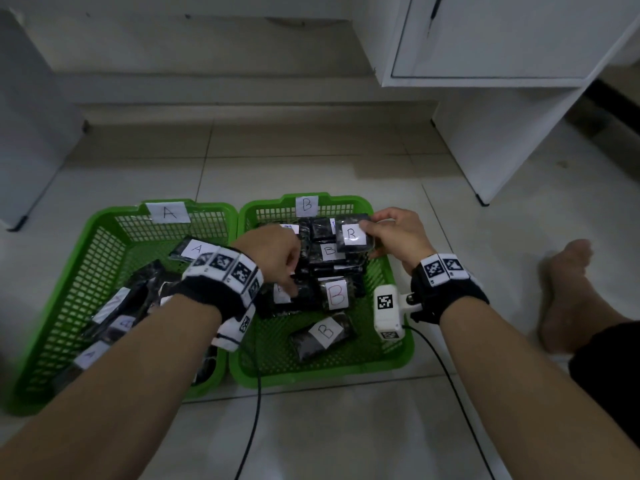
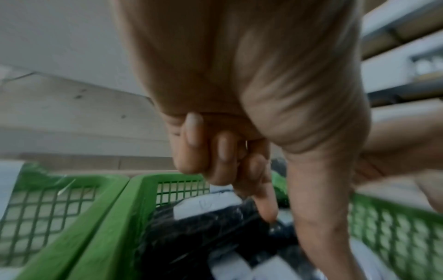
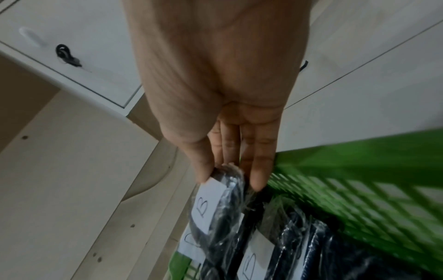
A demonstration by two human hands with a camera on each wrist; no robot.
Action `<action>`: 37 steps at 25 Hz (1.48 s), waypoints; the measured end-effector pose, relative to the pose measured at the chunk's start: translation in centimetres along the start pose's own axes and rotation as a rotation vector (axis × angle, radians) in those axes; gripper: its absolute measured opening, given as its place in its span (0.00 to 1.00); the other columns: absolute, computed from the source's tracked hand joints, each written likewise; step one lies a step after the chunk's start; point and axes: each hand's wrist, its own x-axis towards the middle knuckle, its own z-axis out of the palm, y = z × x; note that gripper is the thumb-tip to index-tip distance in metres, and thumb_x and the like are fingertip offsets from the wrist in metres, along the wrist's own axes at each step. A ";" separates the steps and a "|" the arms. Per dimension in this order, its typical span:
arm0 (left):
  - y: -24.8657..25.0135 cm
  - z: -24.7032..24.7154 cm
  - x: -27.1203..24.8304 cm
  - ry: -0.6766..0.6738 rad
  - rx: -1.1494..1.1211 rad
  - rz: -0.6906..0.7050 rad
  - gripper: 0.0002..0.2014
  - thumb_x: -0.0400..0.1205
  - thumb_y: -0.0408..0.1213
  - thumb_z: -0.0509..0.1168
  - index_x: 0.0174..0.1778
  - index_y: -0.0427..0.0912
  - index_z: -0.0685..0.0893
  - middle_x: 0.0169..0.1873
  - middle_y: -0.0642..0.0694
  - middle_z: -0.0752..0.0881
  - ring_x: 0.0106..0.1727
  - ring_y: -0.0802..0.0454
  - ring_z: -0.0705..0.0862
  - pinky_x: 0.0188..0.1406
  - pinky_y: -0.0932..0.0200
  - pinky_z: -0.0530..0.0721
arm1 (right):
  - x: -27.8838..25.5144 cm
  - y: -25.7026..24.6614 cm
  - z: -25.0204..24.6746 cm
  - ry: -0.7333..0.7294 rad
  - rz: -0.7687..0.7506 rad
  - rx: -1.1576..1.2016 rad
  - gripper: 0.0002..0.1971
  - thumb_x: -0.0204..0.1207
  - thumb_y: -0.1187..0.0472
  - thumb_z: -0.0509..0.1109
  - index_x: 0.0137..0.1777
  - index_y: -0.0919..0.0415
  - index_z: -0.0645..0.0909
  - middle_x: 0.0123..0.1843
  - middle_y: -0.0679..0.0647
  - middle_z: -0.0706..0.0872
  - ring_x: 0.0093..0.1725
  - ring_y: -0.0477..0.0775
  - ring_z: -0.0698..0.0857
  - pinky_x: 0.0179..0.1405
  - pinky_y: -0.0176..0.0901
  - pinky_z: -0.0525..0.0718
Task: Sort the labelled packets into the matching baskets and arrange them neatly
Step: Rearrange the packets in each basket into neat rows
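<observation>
Two green baskets stand side by side on the floor: basket A (image 1: 104, 216) on the left and basket B (image 1: 263, 204) on the right. My right hand (image 1: 367, 233) pinches a black packet labelled B (image 1: 351, 235) by its right edge, above the back of basket B. In the right wrist view the thumb and fingers of that hand (image 3: 230, 180) clamp the packet (image 3: 227, 208). My left hand (image 1: 291, 285) reaches down into basket B's (image 2: 124, 217) left side. Its index finger and thumb (image 2: 287, 227) straddle a black packet (image 2: 203, 227), and the other fingers are curled.
Several B packets lie stacked in basket B, one with a red B (image 1: 337, 294) and one loose at the front (image 1: 325, 332). A packets (image 1: 195, 249) lie in basket A. A white cabinet (image 1: 485, 39) stands behind right, and a bare foot (image 1: 568, 282) rests at the right. A cable (image 1: 258, 410) crosses the floor.
</observation>
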 end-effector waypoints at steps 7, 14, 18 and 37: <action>0.9 1.6 -1.5 -0.010 0.316 -0.026 0.19 0.69 0.49 0.78 0.40 0.46 0.74 0.49 0.44 0.85 0.52 0.44 0.86 0.43 0.53 0.82 | -0.4 0.4 -0.3 -0.033 0.010 0.043 0.11 0.77 0.63 0.79 0.55 0.67 0.86 0.48 0.59 0.93 0.38 0.53 0.91 0.30 0.39 0.90; 0.1 1.8 -1.1 0.113 0.292 -0.073 0.36 0.64 0.57 0.81 0.61 0.43 0.77 0.56 0.45 0.84 0.57 0.45 0.84 0.45 0.52 0.81 | -0.3 0.5 -0.4 -0.036 0.018 0.034 0.11 0.78 0.61 0.78 0.57 0.66 0.86 0.49 0.58 0.93 0.40 0.51 0.91 0.35 0.40 0.90; -1.0 2.3 -0.6 0.109 0.205 -0.062 0.50 0.59 0.54 0.84 0.75 0.46 0.69 0.69 0.46 0.73 0.70 0.45 0.75 0.63 0.45 0.83 | -0.5 0.5 -0.4 -0.028 0.017 0.033 0.11 0.78 0.61 0.79 0.56 0.66 0.86 0.48 0.57 0.93 0.40 0.50 0.91 0.34 0.39 0.89; 0.7 0.2 -0.2 0.337 -0.869 -0.124 0.16 0.75 0.45 0.77 0.58 0.47 0.87 0.49 0.52 0.90 0.53 0.52 0.89 0.55 0.56 0.87 | -5.0 -1.6 1.7 -0.411 0.068 0.082 0.18 0.75 0.73 0.77 0.64 0.66 0.83 0.55 0.62 0.92 0.54 0.62 0.93 0.52 0.56 0.93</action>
